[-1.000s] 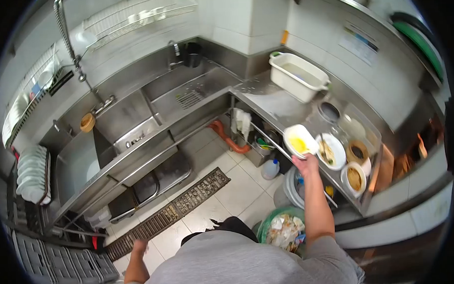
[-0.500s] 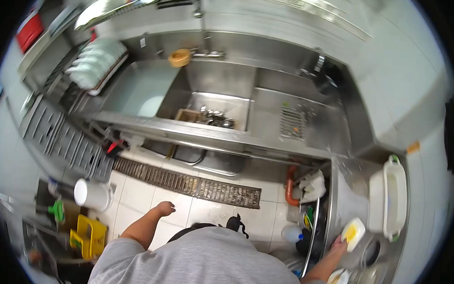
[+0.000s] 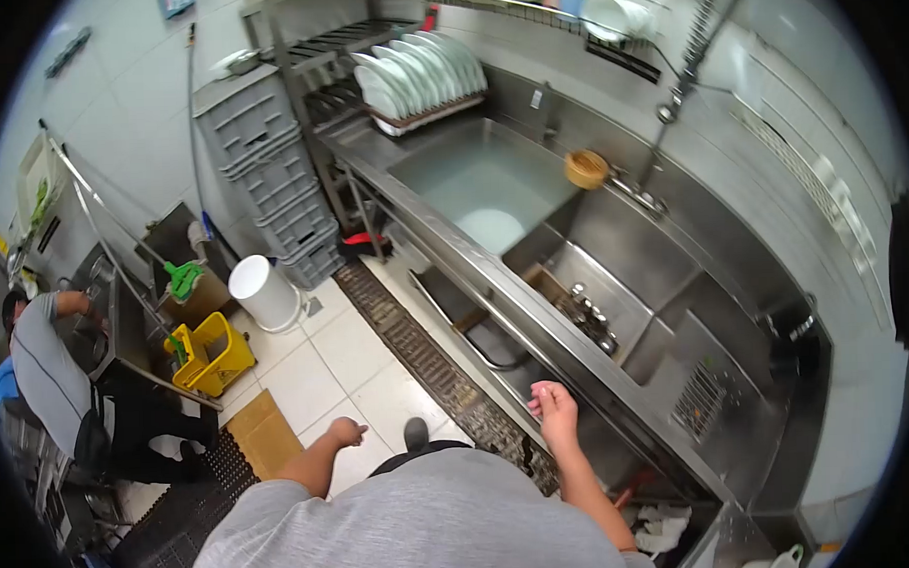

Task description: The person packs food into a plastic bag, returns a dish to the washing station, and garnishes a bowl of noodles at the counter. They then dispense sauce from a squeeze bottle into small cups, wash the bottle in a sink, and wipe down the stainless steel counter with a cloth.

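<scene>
My left hand (image 3: 347, 432) hangs over the white floor tiles, its fingers curled in and nothing showing in them. My right hand (image 3: 554, 409) is raised by the front rail of the steel sink unit (image 3: 463, 254). Its fingers are loosely bent and apart, with no object in them. Beyond the rail, the middle basin (image 3: 630, 298) holds a heap of metal cutlery (image 3: 588, 317) beside a brown tray. Cloudy water fills the left basin (image 3: 441, 174), and a white plate (image 3: 490, 229) lies under it.
White plates (image 3: 417, 75) stand in a rack left of the basins. A woven basket (image 3: 586, 168) sits by the tap. A white bucket (image 3: 265, 291), yellow mop wringer (image 3: 214, 354) and stacked grey crates (image 3: 270, 170) stand at left. Another person (image 3: 57, 368) works at the far left.
My right hand, which held a white dish with something yellow over the right counter, is now empty by the sink rail. The view has turned left, bringing the other person into fuller sight.
</scene>
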Demonstrator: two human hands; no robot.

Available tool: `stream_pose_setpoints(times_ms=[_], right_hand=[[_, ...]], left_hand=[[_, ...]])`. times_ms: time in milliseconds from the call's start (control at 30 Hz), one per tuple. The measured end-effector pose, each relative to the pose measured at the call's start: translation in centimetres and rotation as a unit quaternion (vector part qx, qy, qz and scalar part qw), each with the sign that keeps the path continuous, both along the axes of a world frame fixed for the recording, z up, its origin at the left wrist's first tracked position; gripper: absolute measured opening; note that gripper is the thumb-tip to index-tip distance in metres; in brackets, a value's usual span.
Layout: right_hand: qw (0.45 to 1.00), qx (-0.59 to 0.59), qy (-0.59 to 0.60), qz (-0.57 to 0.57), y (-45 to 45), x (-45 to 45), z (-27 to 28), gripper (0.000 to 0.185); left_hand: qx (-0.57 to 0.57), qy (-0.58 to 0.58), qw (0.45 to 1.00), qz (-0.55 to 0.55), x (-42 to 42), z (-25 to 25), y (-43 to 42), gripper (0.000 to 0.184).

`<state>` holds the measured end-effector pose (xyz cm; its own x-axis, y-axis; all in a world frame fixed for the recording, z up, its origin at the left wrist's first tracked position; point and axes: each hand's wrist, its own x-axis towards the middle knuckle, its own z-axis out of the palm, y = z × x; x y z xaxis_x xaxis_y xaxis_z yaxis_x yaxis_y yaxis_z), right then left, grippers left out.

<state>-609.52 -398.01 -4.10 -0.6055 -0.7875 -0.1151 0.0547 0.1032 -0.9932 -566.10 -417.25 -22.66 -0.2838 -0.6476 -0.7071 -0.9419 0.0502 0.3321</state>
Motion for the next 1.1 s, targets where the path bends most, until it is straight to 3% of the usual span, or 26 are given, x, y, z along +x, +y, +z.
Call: stream_pose_setpoints(times_ms=[33, 100, 167, 267, 367, 433, 467, 533, 567, 600, 633, 667, 700, 733, 767, 833, 967, 1033, 1067, 1100], right_hand=[[0.999, 0.015, 0.036, 0.019, -2.5, -0.4, 0.1, 0.014], [1.000, 0.011, 0.007, 0.012, -7.3, -0.7, 0.0, 0.028], [0.998, 0.052, -0.028, 0.015, -12.0, -1.2, 1.3, 0.026], [0.995, 0.088, 0.028, 0.038, -20.0, -2.8, 1.2, 0.020], [0.986, 0.026, 0.150, 0.074, -29.3, -5.0, 0.9, 0.016], [0.933, 0.024, 0.349, 0.086, -35.8, -7.1, 1.1, 0.016], [0.907, 0.049, 0.412, 0.064, -38.7, -7.5, 1.6, 0.017], [0.846, 0.083, 0.522, 0.068, -44.0, -9.7, 0.4, 0.020], [0.789, 0.116, 0.592, 0.116, -47.0, -13.1, -3.6, 0.022], [0.750, 0.255, 0.585, 0.174, -48.6, -12.9, -3.1, 0.021], [0.630, 0.294, 0.673, 0.252, -52.3, -19.2, -12.3, 0.022], [0.457, 0.312, 0.730, 0.401, -54.5, -22.3, -15.8, 0.025], [0.390, 0.352, 0.719, 0.454, -54.9, -22.2, -16.5, 0.025], [0.384, 0.390, 0.696, 0.465, -55.7, -21.5, -16.2, 0.026], [0.383, 0.415, 0.683, 0.464, -57.1, -21.0, -15.7, 0.026], [0.377, 0.426, 0.682, 0.459, -61.1, -20.2, -14.1, 0.028], [0.403, 0.389, 0.756, 0.340, -73.8, -14.7, -5.9, 0.033], [0.476, 0.362, 0.763, 0.245, -77.2, -2.9, 2.5, 0.035], [0.360, 0.261, 0.815, 0.371, -83.2, -1.4, -1.7, 0.035], [0.534, 0.236, 0.729, 0.356, -80.0, 7.7, 2.8, 0.025]], left_hand=[[0.010, 0.041, 0.999, 0.026, 0.9, -1.8, -1.4, 0.050], [-0.006, 0.007, 1.000, -0.020, 2.4, -0.9, -3.3, 0.045], [0.033, -0.029, 0.998, 0.041, 4.2, -0.7, -5.2, 0.039], [-0.006, 0.019, 1.000, 0.008, 11.0, -2.3, -7.2, 0.040], [-0.020, -0.066, 0.982, 0.174, 16.6, -5.1, -7.2, 0.043], [0.003, -0.091, 0.937, 0.337, 18.2, -3.8, -5.9, 0.039], [0.005, -0.086, 0.928, 0.363, 19.1, -4.3, -5.7, 0.039], [0.061, -0.071, 0.845, 0.526, 19.8, -6.1, -2.6, 0.033], [0.075, -0.067, 0.823, 0.560, 18.8, -6.0, -0.7, 0.033], [0.074, -0.063, 0.824, 0.558, 18.2, -5.3, 0.2, 0.033], [0.067, -0.058, 0.825, 0.558, 16.8, -4.6, 1.2, 0.033], [0.072, -0.050, 0.799, 0.595, 14.9, -5.2, 2.9, 0.033], [0.074, -0.023, 0.820, 0.567, 13.5, -6.5, 4.9, 0.035], [0.072, 0.001, 0.842, 0.534, 12.1, -7.1, 6.3, 0.037], [0.072, 0.000, 0.824, 0.562, 10.0, -6.2, 6.9, 0.037], [0.183, 0.064, 0.663, 0.723, 5.0, -4.0, 8.0, 0.039], [0.237, 0.102, 0.566, 0.783, 0.7, -3.3, 11.9, 0.041], [0.211, 0.058, 0.607, 0.764, 1.6, -2.0, 12.6, 0.042], [0.150, 0.011, 0.678, 0.719, 2.7, -1.4, 12.5, 0.044], [0.043, -0.023, 0.708, 0.705, 3.9, -1.2, 12.3, 0.045]])
